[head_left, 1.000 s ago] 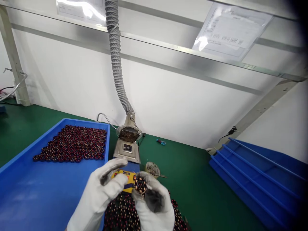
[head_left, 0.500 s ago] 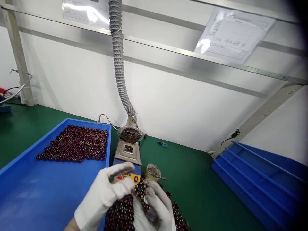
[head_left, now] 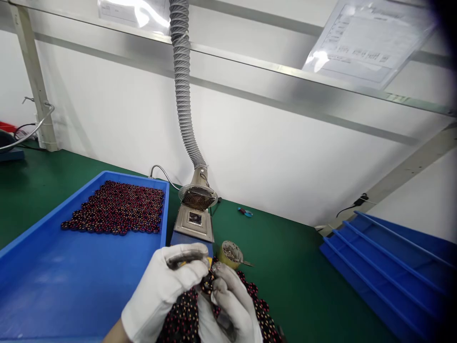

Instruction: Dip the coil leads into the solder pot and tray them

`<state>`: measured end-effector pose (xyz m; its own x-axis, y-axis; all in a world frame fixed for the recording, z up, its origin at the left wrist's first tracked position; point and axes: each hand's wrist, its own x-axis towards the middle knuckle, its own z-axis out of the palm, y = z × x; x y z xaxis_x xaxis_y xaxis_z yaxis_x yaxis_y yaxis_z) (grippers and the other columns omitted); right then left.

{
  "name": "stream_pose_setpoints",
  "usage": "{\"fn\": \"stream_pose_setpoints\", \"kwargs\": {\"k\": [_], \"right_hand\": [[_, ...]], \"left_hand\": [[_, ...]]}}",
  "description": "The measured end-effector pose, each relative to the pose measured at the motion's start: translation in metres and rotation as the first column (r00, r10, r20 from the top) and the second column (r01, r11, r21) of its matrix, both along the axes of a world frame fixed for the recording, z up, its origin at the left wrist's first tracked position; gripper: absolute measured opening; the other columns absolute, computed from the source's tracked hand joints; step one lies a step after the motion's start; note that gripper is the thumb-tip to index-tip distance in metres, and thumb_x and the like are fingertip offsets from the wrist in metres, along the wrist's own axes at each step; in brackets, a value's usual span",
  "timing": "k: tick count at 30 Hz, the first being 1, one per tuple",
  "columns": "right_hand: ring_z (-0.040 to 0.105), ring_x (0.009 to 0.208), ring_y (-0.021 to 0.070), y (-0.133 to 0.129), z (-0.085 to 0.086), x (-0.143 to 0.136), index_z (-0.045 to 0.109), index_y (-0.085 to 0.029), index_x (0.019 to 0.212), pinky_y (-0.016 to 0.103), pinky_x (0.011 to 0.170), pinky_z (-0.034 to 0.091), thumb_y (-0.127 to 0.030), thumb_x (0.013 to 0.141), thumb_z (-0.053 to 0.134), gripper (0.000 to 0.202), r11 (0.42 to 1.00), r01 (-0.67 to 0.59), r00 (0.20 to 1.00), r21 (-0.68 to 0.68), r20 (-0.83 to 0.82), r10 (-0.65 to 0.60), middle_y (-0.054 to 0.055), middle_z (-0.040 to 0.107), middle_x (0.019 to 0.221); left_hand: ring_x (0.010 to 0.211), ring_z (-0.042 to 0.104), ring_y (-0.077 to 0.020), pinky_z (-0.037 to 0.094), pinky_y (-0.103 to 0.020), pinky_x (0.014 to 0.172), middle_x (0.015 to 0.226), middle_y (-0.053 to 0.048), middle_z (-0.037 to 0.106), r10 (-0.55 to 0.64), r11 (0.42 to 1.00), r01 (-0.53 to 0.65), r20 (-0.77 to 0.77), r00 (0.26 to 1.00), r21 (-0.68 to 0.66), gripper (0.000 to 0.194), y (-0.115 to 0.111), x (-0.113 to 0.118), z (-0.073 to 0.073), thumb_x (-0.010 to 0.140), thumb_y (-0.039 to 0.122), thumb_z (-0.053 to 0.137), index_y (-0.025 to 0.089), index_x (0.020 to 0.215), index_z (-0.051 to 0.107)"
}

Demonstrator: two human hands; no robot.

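My left hand (head_left: 167, 281), in a white glove darkened at the fingertips, is curled with thumb and forefinger almost meeting. Whatever lies between them is hidden. Close by on its right, my right hand (head_left: 232, 305), in a similarly stained glove, pinches a small round black part (head_left: 207, 285) with coppery dots; the left fingertips are right beside it. Below and around both hands spreads a heap of such round black parts (head_left: 182, 317). Just beyond the hands stands a heated solder pot (head_left: 194, 224), its yellow front panel mostly covered by my left hand.
A blue tray (head_left: 107, 271) at left holds many round parts (head_left: 121, 205) in packed rows. A fume hose (head_left: 183, 95) hangs over the solder pot. Right of that are a small yellowish cup (head_left: 230, 255) of grey material, blue-handled cutters (head_left: 245, 212) and stacked blue trays (head_left: 385, 257).
My left hand has come nearer the right hand, and its thumb and forefinger have closed together. The panel's red digits are now covered. The whole view has shifted slightly.
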<state>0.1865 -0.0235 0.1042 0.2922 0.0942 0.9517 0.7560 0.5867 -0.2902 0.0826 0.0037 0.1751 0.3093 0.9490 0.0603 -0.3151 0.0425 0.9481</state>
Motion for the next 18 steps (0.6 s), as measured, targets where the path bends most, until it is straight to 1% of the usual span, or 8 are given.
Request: {"fn": "stream_pose_setpoints", "kwargs": {"k": [3,6,7,9,11,13,15,18], "right_hand": [[0.063,0.092,0.0209,-0.001,-0.001,0.001,0.058,-0.018,0.093,0.038,0.079,0.055,0.004,0.065,0.061,0.035,1.000,-0.003,0.999,0.010,0.032,0.003,0.005,0.063,0.103],[0.063,0.092,0.0205,-0.001,-0.001,0.003,0.058,-0.017,0.095,0.039,0.081,0.055,0.006,0.064,0.061,0.038,1.000,-0.008,0.999,0.006,0.048,0.008,0.006,0.063,0.104],[0.063,0.092,0.0207,-0.001,-0.001,0.003,0.058,-0.016,0.096,0.039,0.082,0.054,0.007,0.063,0.062,0.040,1.000,-0.018,0.998,-0.008,0.061,0.018,0.006,0.062,0.105],[0.062,0.094,0.0208,-0.002,0.000,0.005,0.058,-0.016,0.098,0.039,0.083,0.054,0.008,0.063,0.062,0.042,0.999,-0.035,0.994,-0.027,0.103,0.038,0.007,0.062,0.107],[0.061,0.097,0.0211,-0.003,0.002,0.007,0.057,-0.016,0.099,0.039,0.083,0.054,0.007,0.065,0.062,0.041,0.999,-0.036,0.990,-0.039,0.134,0.041,0.007,0.061,0.108],[0.061,0.097,0.0209,-0.004,0.003,0.008,0.057,-0.017,0.098,0.038,0.083,0.054,0.004,0.067,0.063,0.038,0.998,-0.025,0.986,-0.050,0.164,0.033,0.007,0.060,0.108],[0.061,0.096,0.0206,-0.004,0.003,0.009,0.057,-0.017,0.098,0.039,0.083,0.054,0.003,0.068,0.062,0.036,0.997,-0.013,0.985,-0.072,0.170,0.025,0.007,0.060,0.107],[0.062,0.093,0.0206,-0.004,0.001,0.008,0.058,-0.017,0.096,0.038,0.078,0.055,0.000,0.070,0.064,0.032,0.997,0.005,0.992,-0.083,0.124,0.005,0.008,0.061,0.103]], "left_hand": [[0.066,0.059,-0.0134,0.049,-0.019,0.061,0.073,-0.003,0.067,0.015,1.000,-0.016,-0.026,1.000,-0.018,0.015,-0.001,0.001,0.001,0.063,0.022,0.071,0.015,0.076,0.067],[0.073,0.061,-0.0168,0.049,-0.022,0.066,0.078,-0.005,0.068,0.028,0.999,-0.028,0.012,1.000,-0.015,0.024,0.000,-0.003,0.001,0.065,0.024,0.069,0.015,0.086,0.067],[0.077,0.061,-0.0186,0.050,-0.024,0.067,0.079,-0.006,0.068,0.016,1.000,-0.016,0.033,0.999,-0.003,0.028,0.000,-0.005,0.003,0.065,0.026,0.068,0.015,0.091,0.066],[0.082,0.061,-0.0207,0.049,-0.025,0.068,0.080,-0.006,0.067,-0.055,0.998,0.054,0.035,0.998,0.015,0.034,0.001,-0.007,0.005,0.064,0.027,0.067,0.015,0.096,0.066],[0.077,0.060,-0.0190,0.048,-0.024,0.067,0.076,-0.005,0.065,-0.161,0.986,0.160,0.000,0.987,0.033,0.023,0.000,-0.005,0.006,0.065,0.024,0.065,0.015,0.085,0.068],[0.072,0.058,-0.0155,0.047,-0.022,0.067,0.073,-0.004,0.064,-0.192,0.979,0.192,-0.006,0.981,0.062,0.008,-0.001,-0.002,0.005,0.067,0.021,0.063,0.014,0.070,0.067],[0.070,0.057,-0.0134,0.047,-0.021,0.069,0.070,-0.002,0.064,-0.124,0.988,0.120,0.033,0.992,0.100,0.008,0.000,0.000,0.000,0.070,0.020,0.062,0.015,0.064,0.065],[0.078,0.060,-0.0140,0.047,-0.020,0.077,0.075,-0.002,0.066,0.081,0.995,-0.088,0.122,0.989,0.052,0.007,0.004,-0.002,-0.010,0.070,0.024,0.066,0.017,0.071,0.067]]}}
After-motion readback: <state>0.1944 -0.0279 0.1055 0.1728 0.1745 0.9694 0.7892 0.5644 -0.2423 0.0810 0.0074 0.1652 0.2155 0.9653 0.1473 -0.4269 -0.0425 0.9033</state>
